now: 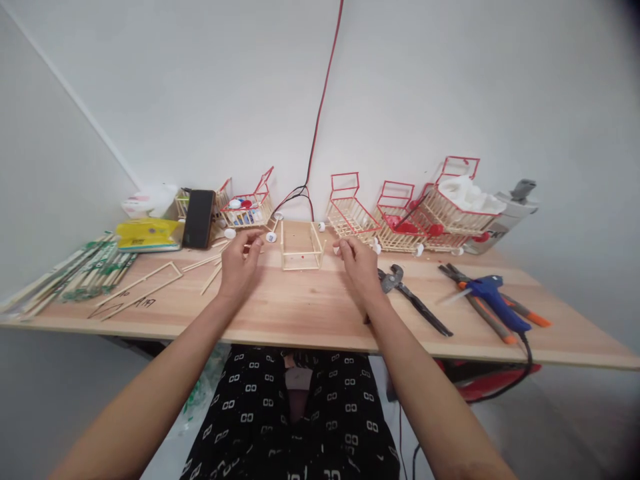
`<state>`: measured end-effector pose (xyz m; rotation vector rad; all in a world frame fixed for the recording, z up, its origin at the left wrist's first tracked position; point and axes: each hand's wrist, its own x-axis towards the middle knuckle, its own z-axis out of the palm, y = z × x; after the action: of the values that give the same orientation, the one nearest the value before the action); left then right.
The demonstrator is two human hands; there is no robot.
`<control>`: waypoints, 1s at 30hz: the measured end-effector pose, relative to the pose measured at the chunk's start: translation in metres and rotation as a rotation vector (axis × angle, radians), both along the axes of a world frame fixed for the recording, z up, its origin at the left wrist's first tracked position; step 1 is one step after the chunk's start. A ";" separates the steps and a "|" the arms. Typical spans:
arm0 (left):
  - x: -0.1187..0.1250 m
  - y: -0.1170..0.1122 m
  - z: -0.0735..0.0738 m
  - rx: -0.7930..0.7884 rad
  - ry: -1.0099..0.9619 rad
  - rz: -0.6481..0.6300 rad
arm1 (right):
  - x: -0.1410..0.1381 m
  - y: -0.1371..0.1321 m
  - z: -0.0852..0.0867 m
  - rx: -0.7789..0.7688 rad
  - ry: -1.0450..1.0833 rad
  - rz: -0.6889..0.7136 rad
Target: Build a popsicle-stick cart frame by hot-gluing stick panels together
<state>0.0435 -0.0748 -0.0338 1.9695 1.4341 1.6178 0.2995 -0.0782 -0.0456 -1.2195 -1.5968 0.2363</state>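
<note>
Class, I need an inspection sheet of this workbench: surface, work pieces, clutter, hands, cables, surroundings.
Surface: wooden table, handwritten marks at left.
Work pieces: stick frame near mid-table; red-trimmed carts along the back.
Clutter: phone, yellow packet and bundled sticks at left; black pincers and blue glue gun at right.
Hands: left hand and right hand either side of the frame, any grip unclear.
Cables: red-black cord hanging behind; black cable from glue gun over table edge.
Surroundings: pale wall.

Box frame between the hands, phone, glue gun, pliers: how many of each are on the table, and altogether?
Box frame: 1
Phone: 1
Glue gun: 1
Black pliers and orange-handled pliers: 2
Total: 5
</note>
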 end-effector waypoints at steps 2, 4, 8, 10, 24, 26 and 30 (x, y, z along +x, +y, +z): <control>0.000 0.000 0.000 -0.002 0.020 0.002 | 0.001 0.000 0.000 -0.006 -0.018 -0.023; 0.000 -0.001 -0.001 0.010 0.046 0.016 | 0.001 0.000 0.000 -0.002 -0.036 -0.038; 0.002 -0.006 -0.002 0.146 0.178 0.053 | 0.001 0.001 0.000 -0.010 -0.045 -0.054; 0.006 -0.009 -0.002 0.252 0.283 0.023 | 0.000 0.000 0.000 -0.011 -0.038 -0.059; 0.069 0.000 0.010 0.317 0.865 -0.093 | -0.006 0.004 -0.004 0.070 -0.079 0.101; 0.070 0.004 0.009 0.313 0.892 -0.075 | -0.007 0.005 -0.005 0.078 -0.085 0.101; 0.071 0.010 0.005 0.343 0.895 -0.069 | -0.008 0.004 -0.005 0.091 -0.095 0.111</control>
<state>0.1143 -0.0649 -0.0285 3.1413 1.3302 1.0041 0.2912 -0.0738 -0.0502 -1.0876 -1.7412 0.1765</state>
